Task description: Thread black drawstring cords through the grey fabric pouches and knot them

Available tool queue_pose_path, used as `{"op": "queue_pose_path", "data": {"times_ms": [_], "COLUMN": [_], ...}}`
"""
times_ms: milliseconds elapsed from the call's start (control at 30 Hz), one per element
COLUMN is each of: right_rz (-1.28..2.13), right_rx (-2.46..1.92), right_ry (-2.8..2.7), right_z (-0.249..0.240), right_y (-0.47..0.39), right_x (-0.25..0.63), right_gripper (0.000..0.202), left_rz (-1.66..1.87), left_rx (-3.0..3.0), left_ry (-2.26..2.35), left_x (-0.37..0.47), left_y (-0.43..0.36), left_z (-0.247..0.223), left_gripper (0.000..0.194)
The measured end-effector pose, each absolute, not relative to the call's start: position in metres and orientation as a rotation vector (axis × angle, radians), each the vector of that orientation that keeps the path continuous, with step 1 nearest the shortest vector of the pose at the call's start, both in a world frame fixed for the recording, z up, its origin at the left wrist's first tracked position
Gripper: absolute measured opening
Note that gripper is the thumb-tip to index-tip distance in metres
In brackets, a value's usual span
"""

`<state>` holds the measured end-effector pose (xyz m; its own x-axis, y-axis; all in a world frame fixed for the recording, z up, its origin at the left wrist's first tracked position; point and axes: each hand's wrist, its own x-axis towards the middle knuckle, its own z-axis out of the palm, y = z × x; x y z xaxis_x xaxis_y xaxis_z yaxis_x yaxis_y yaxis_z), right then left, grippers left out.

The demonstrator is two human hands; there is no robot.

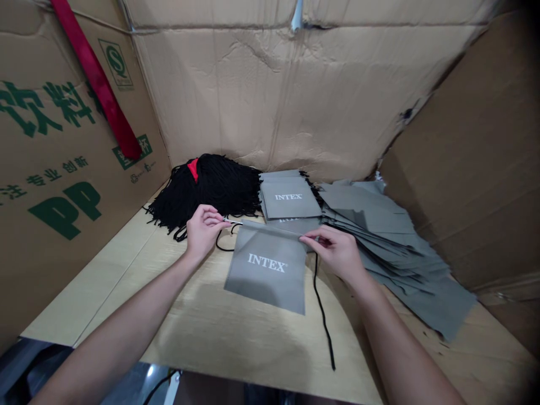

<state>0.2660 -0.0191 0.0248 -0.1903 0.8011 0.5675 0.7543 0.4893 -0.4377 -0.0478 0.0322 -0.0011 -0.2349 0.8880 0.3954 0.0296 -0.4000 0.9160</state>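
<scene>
Ok, L hand (203, 230) fwd, curled, pinching silvery rod (233, 221); R hand (338, 248) fwd, pinching grey pouch (266, 281) @ corner.

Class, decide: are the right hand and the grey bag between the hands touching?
Touching: the head view shows the right hand pinching the grey bag at its top corner.

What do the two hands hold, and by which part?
The right hand pinches the grey INTEX pouch by its upper right corner; the left hand grips a thin metal tool by its left end.
</scene>
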Motion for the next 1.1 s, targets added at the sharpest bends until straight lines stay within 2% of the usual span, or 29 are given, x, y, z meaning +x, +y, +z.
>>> {"op": "queue_pose_path", "data": {"times_ms": [800,1100], "right_rz": [-0.002,0.062], "right_rx": [-1.247,-1.260], "right_ry": [-1.976,-1.996], "right_z": [0.0246,0.0220], "right_y": [-0.0192,-0.0191], "right_x": [0.2667,0.2633], "right_gripper": [0.023,0.021], "left_rz": [1.716,1.711], "left_rx": [1.350,1.324], "left_ry": [1.170,1.146], "left_x": [-0.0460,-0.0462], "left_y": [0.0319,0.0311], "left_z": [0.0019,0.0016], "left_gripper": [0.044,0.043]}}
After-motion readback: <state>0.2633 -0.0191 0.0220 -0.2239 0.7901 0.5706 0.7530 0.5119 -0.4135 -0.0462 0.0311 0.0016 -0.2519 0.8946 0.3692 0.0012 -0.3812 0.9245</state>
